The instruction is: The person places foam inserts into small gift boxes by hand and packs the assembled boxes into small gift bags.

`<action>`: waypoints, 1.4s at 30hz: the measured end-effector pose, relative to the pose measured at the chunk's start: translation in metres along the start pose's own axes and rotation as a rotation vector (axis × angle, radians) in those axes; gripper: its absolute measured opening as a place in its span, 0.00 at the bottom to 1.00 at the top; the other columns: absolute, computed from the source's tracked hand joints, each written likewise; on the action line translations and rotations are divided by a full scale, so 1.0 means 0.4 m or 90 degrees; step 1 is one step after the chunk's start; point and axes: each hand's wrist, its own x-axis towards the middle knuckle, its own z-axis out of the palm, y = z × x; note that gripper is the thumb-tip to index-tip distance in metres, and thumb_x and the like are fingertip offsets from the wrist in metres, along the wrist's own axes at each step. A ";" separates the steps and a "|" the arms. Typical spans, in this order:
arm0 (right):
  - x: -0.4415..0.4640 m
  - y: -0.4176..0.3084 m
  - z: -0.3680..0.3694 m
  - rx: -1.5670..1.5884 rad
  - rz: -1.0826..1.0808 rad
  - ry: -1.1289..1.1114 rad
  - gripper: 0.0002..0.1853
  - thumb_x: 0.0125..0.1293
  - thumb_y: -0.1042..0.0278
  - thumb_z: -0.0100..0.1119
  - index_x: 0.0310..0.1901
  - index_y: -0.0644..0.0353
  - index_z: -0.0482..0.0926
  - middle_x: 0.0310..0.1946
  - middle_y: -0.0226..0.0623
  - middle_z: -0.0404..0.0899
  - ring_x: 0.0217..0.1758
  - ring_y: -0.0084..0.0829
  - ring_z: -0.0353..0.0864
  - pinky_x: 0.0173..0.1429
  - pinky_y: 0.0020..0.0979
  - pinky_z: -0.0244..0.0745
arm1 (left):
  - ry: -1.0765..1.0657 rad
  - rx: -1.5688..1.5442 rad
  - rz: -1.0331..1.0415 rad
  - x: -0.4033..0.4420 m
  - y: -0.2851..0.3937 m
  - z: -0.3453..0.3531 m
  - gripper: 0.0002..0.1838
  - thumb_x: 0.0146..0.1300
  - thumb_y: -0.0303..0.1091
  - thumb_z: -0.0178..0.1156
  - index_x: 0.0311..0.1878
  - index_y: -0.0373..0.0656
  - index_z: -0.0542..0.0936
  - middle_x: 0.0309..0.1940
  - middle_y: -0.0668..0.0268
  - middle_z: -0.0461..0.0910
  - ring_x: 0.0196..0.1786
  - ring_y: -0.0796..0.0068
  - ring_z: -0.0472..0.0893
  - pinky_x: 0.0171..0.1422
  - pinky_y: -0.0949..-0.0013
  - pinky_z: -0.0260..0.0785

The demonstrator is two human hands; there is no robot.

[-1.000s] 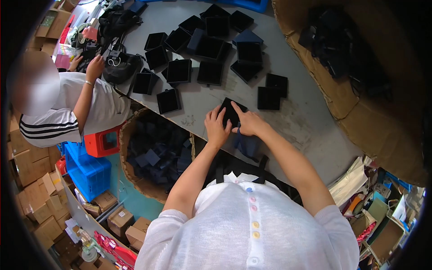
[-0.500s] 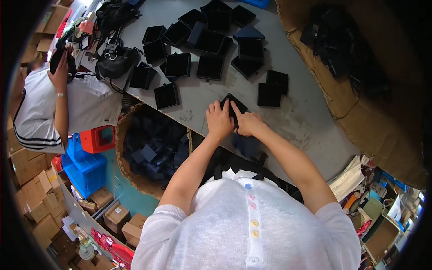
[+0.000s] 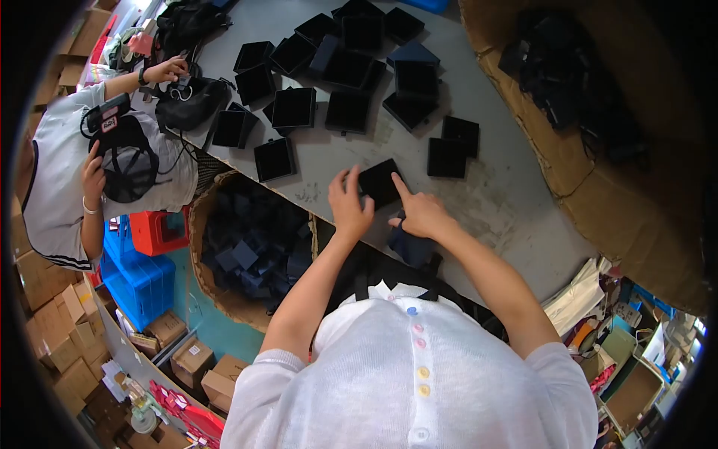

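Note:
A black square box (image 3: 381,183) lies on the grey table between my two hands. My left hand (image 3: 350,203) is at its left side, fingers apart and curved, holding nothing. With its index finger stretched out, my right hand (image 3: 423,211) touches the box's right edge; its other fingers are curled around part of a dark blue cloth (image 3: 411,245) that hangs below. Several open black boxes (image 3: 348,112) lie farther back on the table, some overlapping. Two more boxes (image 3: 447,158) lie to the right of my hands.
The grey table (image 3: 516,217) borders a cardboard carton (image 3: 591,176) with black items at right. Another carton (image 3: 196,258) of dark boxes stands at left below the edge. A co-worker (image 3: 63,168) handles a black cap (image 3: 127,161) beside black bags (image 3: 191,105).
My left hand has drawn back leftward and opened from the box, which is now less covered. The co-worker now has a black cap over the lap and one arm reaching toward the bags.

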 end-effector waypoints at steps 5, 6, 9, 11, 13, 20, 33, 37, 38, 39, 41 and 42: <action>-0.068 0.079 -0.020 0.154 -0.010 0.046 0.49 0.54 0.45 0.66 0.73 0.48 0.52 0.46 0.57 0.80 0.53 0.58 0.77 0.60 0.46 0.70 | -0.025 -0.004 -0.018 -0.066 0.008 -0.035 0.39 0.46 0.27 0.62 0.66 0.41 0.66 0.64 0.49 0.61 0.66 0.46 0.61 0.69 0.52 0.56; -0.080 0.100 -0.022 0.215 -0.004 0.055 0.47 0.53 0.44 0.66 0.72 0.48 0.56 0.46 0.57 0.80 0.53 0.58 0.77 0.60 0.46 0.70 | -0.025 -0.005 -0.019 -0.061 0.011 -0.040 0.39 0.46 0.27 0.62 0.66 0.41 0.66 0.64 0.49 0.61 0.66 0.46 0.61 0.69 0.52 0.56; -0.111 0.147 -0.023 0.278 0.020 0.104 0.45 0.51 0.45 0.69 0.70 0.51 0.62 0.32 0.48 0.80 0.37 0.45 0.80 0.46 0.39 0.73 | -0.048 -0.022 0.036 -0.036 0.009 -0.051 0.39 0.44 0.30 0.64 0.65 0.44 0.67 0.64 0.49 0.61 0.65 0.45 0.61 0.69 0.50 0.55; -0.131 0.170 -0.018 0.328 0.042 0.155 0.41 0.52 0.48 0.70 0.68 0.51 0.67 0.23 0.37 0.76 0.28 0.30 0.75 0.36 0.32 0.70 | -0.079 -0.036 0.076 -0.019 0.003 -0.053 0.39 0.42 0.32 0.65 0.64 0.48 0.69 0.65 0.50 0.60 0.67 0.45 0.60 0.69 0.49 0.55; -0.149 0.187 -0.016 0.331 0.066 0.150 0.40 0.53 0.48 0.70 0.67 0.51 0.67 0.24 0.38 0.76 0.29 0.30 0.76 0.38 0.31 0.70 | -0.106 -0.036 0.112 -0.012 0.001 -0.046 0.39 0.42 0.34 0.66 0.64 0.50 0.70 0.66 0.51 0.60 0.68 0.45 0.59 0.69 0.48 0.54; -0.169 0.194 0.009 0.354 0.093 0.162 0.37 0.55 0.49 0.69 0.65 0.52 0.70 0.34 0.45 0.79 0.39 0.37 0.79 0.49 0.34 0.73 | -0.239 0.136 0.213 -0.023 0.050 -0.012 0.34 0.47 0.41 0.68 0.62 0.61 0.74 0.70 0.57 0.57 0.71 0.46 0.55 0.68 0.45 0.52; -0.159 0.248 0.050 0.429 0.080 0.198 0.36 0.55 0.47 0.68 0.63 0.53 0.71 0.34 0.47 0.79 0.38 0.37 0.78 0.48 0.34 0.73 | -0.266 0.011 0.159 0.032 0.039 -0.067 0.43 0.39 0.41 0.63 0.68 0.60 0.68 0.73 0.54 0.50 0.73 0.39 0.49 0.72 0.39 0.44; -0.183 0.271 0.047 0.467 0.140 0.209 0.33 0.58 0.49 0.68 0.62 0.55 0.72 0.36 0.46 0.80 0.40 0.34 0.79 0.50 0.33 0.73 | -0.317 0.044 0.168 0.147 -0.012 -0.141 0.49 0.36 0.27 0.63 0.70 0.57 0.64 0.74 0.58 0.50 0.73 0.41 0.50 0.73 0.44 0.48; -0.186 0.272 0.046 0.478 0.154 0.210 0.32 0.59 0.50 0.67 0.62 0.56 0.72 0.36 0.45 0.80 0.41 0.31 0.79 0.48 0.32 0.73 | -0.390 0.103 0.240 0.173 -0.010 -0.152 0.51 0.35 0.24 0.63 0.71 0.57 0.62 0.74 0.60 0.51 0.73 0.42 0.51 0.73 0.44 0.49; -0.186 0.271 0.044 0.475 0.155 0.208 0.32 0.59 0.50 0.67 0.62 0.56 0.72 0.36 0.45 0.80 0.41 0.31 0.79 0.48 0.32 0.73 | -0.460 0.162 0.312 0.191 -0.013 -0.152 0.52 0.34 0.21 0.63 0.71 0.56 0.61 0.73 0.61 0.51 0.73 0.44 0.52 0.73 0.44 0.49; -0.183 0.268 0.036 0.510 0.170 0.189 0.29 0.61 0.53 0.66 0.60 0.59 0.73 0.36 0.42 0.80 0.40 0.25 0.77 0.44 0.28 0.73 | -0.478 0.181 0.374 0.208 -0.004 -0.107 0.53 0.34 0.22 0.64 0.72 0.55 0.59 0.73 0.61 0.52 0.73 0.45 0.52 0.73 0.46 0.50; -0.180 0.263 0.031 0.506 0.171 0.187 0.29 0.61 0.53 0.66 0.60 0.59 0.73 0.36 0.42 0.80 0.40 0.25 0.77 0.44 0.28 0.73 | -0.496 0.204 0.439 0.213 0.003 -0.082 0.54 0.34 0.23 0.66 0.72 0.53 0.58 0.73 0.62 0.52 0.73 0.46 0.53 0.73 0.47 0.51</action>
